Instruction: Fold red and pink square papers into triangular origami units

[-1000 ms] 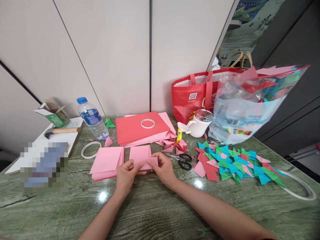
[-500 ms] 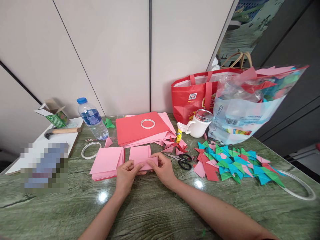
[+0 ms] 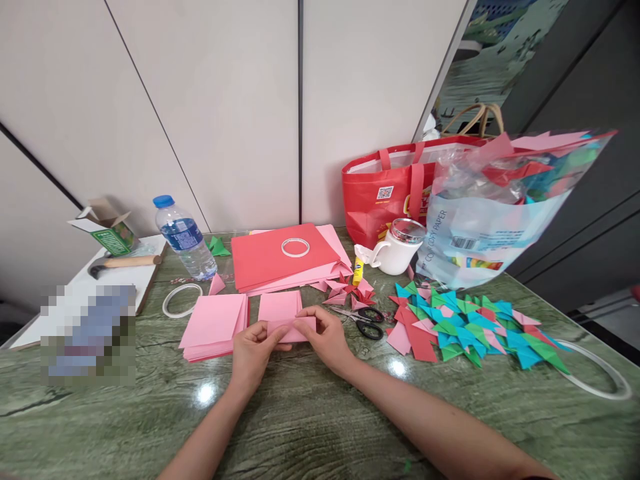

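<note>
My left hand (image 3: 254, 351) and my right hand (image 3: 326, 337) both pinch a small folded pink paper (image 3: 293, 329) just above the green marble table (image 3: 310, 420). Fingers of both hands are closed on its edges. Behind the paper lies a small stack of pink squares (image 3: 280, 306), and to its left a larger pile of pink sheets (image 3: 214, 323). Black-handled scissors (image 3: 364, 320) lie just right of my right hand.
A heap of folded pink, blue and green triangles (image 3: 465, 327) covers the right side. A red paper stack with a tape ring (image 3: 283, 255), a white mug (image 3: 397, 249), a water bottle (image 3: 183, 237), a red bag (image 3: 395, 187) and a plastic bag (image 3: 495, 207) stand behind. A hammer (image 3: 123, 262) lies far left.
Almost nothing has moved; my fingers have only shifted slightly on the folded pink paper.
</note>
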The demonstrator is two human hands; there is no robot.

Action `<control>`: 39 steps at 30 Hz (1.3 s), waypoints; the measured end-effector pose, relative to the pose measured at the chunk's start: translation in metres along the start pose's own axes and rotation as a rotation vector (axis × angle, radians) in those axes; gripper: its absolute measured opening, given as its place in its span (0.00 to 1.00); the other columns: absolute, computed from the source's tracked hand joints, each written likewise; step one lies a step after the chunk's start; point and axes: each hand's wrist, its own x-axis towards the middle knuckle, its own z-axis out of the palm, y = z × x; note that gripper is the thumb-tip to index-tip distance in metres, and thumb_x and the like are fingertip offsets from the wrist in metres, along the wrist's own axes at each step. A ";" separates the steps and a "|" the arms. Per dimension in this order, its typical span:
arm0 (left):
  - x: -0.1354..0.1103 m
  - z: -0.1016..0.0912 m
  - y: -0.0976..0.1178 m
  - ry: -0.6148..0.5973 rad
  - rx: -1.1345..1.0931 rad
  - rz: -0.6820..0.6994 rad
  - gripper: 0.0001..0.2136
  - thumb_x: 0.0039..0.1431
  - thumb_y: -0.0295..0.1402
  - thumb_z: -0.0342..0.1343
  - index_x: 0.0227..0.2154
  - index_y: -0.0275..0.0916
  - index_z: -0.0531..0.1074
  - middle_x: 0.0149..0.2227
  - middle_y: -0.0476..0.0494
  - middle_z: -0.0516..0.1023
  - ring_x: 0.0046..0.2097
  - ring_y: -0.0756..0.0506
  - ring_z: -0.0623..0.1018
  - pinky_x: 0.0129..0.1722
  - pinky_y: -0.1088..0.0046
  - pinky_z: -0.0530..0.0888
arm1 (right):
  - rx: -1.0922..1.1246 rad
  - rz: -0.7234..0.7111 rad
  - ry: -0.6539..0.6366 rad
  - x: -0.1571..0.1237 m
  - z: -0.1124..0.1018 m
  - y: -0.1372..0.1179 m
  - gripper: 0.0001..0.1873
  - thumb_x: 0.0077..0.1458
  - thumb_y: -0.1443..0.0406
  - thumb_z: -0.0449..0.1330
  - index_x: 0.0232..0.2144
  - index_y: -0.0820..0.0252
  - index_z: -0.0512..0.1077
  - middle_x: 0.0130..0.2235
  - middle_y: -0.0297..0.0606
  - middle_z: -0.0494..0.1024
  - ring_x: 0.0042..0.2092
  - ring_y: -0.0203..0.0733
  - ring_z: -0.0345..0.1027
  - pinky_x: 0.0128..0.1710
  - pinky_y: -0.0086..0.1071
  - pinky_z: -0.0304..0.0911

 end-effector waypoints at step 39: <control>0.000 -0.004 0.011 -0.211 0.387 0.295 0.10 0.48 0.35 0.58 0.32 0.39 0.79 0.36 0.42 0.82 0.39 0.42 0.78 0.40 0.68 0.75 | -0.052 0.010 0.032 0.003 -0.001 0.006 0.08 0.51 0.61 0.58 0.27 0.61 0.71 0.28 0.35 0.75 0.31 0.39 0.67 0.34 0.31 0.61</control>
